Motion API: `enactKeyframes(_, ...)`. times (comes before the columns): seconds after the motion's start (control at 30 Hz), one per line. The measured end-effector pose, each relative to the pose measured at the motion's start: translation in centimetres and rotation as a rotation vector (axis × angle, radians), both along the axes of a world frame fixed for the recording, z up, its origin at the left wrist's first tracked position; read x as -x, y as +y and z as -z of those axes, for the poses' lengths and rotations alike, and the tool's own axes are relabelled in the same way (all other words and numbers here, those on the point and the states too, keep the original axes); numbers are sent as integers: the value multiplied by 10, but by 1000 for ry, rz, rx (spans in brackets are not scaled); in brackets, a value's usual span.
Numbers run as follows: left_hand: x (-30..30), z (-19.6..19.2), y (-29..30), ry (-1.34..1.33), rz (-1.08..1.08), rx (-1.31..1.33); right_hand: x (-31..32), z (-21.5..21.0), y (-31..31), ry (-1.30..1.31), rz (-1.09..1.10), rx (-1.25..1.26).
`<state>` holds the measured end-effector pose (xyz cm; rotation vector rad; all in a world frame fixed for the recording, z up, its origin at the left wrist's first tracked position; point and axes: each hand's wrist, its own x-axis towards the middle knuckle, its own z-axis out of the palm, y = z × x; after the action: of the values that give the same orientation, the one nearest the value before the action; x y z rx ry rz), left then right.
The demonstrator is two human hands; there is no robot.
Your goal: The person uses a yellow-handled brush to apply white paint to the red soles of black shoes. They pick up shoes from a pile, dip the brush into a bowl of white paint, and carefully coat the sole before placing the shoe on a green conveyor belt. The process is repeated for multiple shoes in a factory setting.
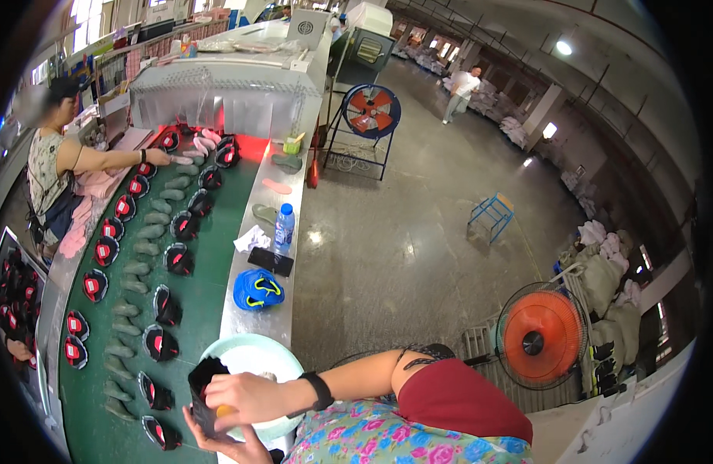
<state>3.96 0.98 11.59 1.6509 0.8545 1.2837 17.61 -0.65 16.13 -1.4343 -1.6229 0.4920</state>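
Note:
Over a pale green basin (291, 359) with whitish contents, I hold a black shoe upper (200, 380) close to my body. My left hand (237, 445) supports it from below, fingers curled along its side. My right hand (252, 398), with a black band at the wrist, bends its fingers down at the upper's opening. A small yellow-orange thing (226, 411) shows under those fingers; its kind is hidden. Beside the basin runs a green conveyor belt (101, 329) with rows of black-and-red shoe uppers (161, 342) and grey-green shoe lasts (118, 366).
On the metal ledge lie a blue-and-yellow shoe (257, 290), a phone (270, 261), a bottle (284, 226) and crumpled tissue (252, 239). A co-worker (55, 155) reaches over the belt at far left. An orange fan (538, 332) stands right; another person (463, 89) walks farther back.

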Motion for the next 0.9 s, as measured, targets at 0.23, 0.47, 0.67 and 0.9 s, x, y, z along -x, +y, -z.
enactKeyframes(0.23, 42, -25, 2, 28, 417, 660, -29, -16, -27, 119, -240, 143)
enactKeyframes(0.47, 45, -15, -26, 253, 443, 455, -57, -21, -19, 56, -631, 450)
enactKeyframes(0.67, 54, 1, -72, 0, 402, 921, -97, 20, -10, 91, -189, 333)
enactKeyframes(0.9, 60, 11, -91, 46, 452, 856, -132, 129, -4, -69, 50, 553)
